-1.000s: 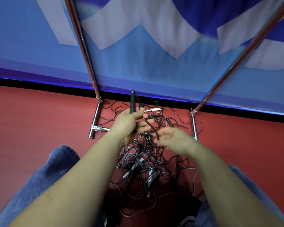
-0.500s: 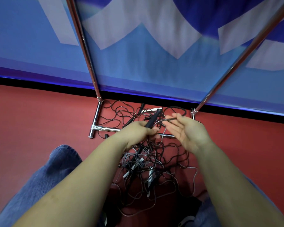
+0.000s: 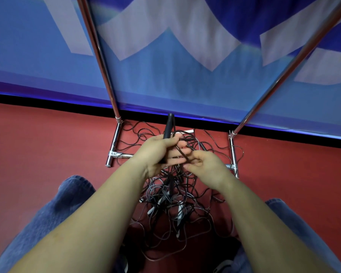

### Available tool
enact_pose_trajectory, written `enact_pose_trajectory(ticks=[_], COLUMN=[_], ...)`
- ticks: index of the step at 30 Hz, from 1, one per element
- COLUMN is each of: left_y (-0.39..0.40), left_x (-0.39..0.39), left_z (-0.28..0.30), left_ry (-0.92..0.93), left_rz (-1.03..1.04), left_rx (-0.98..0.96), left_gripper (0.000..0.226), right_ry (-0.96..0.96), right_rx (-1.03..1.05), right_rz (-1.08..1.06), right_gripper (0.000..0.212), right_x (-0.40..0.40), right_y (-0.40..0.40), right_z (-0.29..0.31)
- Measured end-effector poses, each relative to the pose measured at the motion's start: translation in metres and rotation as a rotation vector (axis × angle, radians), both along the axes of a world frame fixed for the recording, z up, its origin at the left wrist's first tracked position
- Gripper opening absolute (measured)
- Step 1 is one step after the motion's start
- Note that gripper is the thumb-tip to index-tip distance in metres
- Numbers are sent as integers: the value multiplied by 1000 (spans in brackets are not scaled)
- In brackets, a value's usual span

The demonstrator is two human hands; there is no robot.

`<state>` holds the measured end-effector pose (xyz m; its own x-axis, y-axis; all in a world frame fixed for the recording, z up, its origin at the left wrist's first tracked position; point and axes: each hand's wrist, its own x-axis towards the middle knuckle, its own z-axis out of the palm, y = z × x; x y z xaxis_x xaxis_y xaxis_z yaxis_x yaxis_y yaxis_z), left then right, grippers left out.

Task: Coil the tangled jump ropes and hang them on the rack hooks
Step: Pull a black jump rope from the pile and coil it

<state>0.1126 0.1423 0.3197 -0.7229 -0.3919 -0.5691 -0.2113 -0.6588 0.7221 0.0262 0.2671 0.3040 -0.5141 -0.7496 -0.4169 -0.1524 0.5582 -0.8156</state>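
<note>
Just under my two hands, the tangled jump ropes [image 3: 171,205] are lying in a big messy pile on the red floor [image 3: 37,146], between my knees and the feet of the rack [image 3: 114,146]. My left hand [image 3: 156,154] is making a tight grip around a black handle [image 3: 168,127], and the handle is poking up past my fingers. A thin black rope loop [image 3: 182,152] is hanging across that same grip. My right hand [image 3: 205,164] is sitting just beside my left one, and its grip is curling in and pinching the rope near the loop.

I am thinking the rope is light, thin and very floppy. It is going to bend any way and catch on the other ropes below my grip. The handle is hard and stiff, so that is the best place to hold on. I am guessing the next loop needs a slow pull, or the whole pile may lift with it. I am not seeing any hooks from here.
</note>
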Motion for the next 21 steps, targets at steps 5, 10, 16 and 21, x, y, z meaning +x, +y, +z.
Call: enact_pose_trajectory(ticks=[5,10,16,21], left_y=[-3,8,12,6], left_x=[-3,4,1,1], left_z=[2,-10,-8,-7], left_ry=[76,-159,-102,-79], left_rz=[32,-292,-289,-83], left_rx=[28,-416,-292,-296], left_gripper=[17,24,5,7], right_ry=[-86,-593,-777,-290], right_rx=[-104,-328,-492,-63], right_rz=[-204,-629,-784,-303], right_gripper=[17,9,14,27], right_x=[-1,-14,-23,-16], right_y=[-3,-4,1,1], right_z=[7,23,26,16])
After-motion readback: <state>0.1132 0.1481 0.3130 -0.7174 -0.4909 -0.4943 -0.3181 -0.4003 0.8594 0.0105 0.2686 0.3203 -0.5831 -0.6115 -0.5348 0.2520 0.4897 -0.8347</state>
